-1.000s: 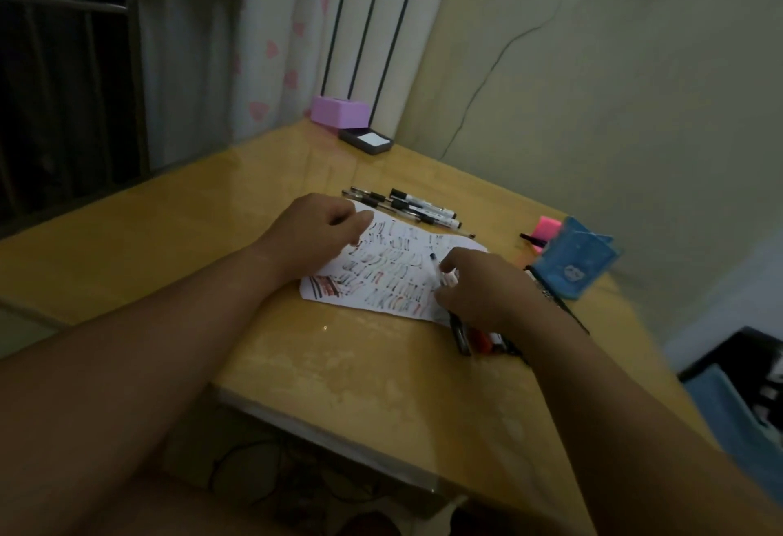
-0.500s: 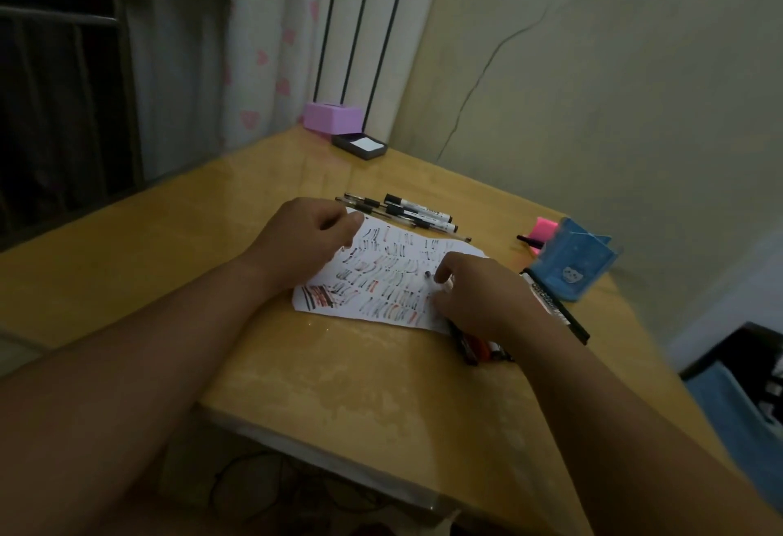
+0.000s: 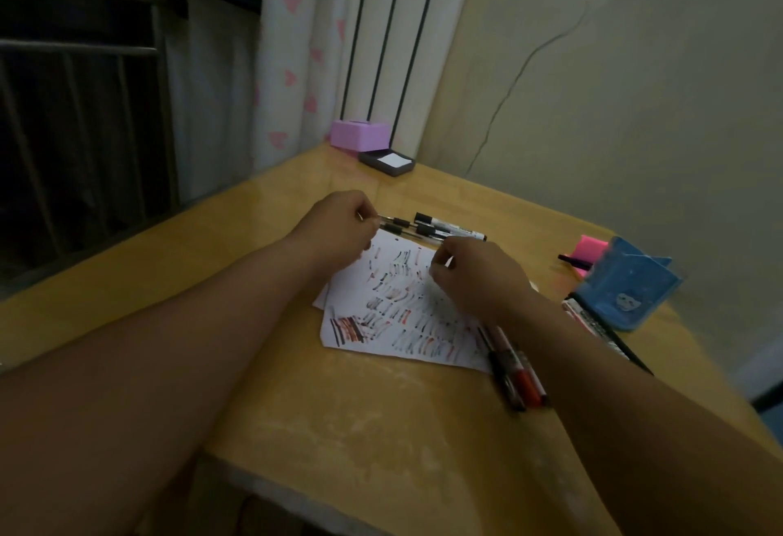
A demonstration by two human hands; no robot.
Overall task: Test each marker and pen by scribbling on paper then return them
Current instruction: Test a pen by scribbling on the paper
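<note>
Beyond the paper (image 3: 394, 311), one pen (image 3: 400, 222) points left-right between both hands; left hand (image 3: 339, 226) fingers pinch its end; right hand (image 3: 470, 277) fingers curled, grip unclear.

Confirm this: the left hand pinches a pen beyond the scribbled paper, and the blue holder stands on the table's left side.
Wrong on the side. The head view shows the holder on the right side of the table. The left hand does pinch a pen beyond the paper.
</note>
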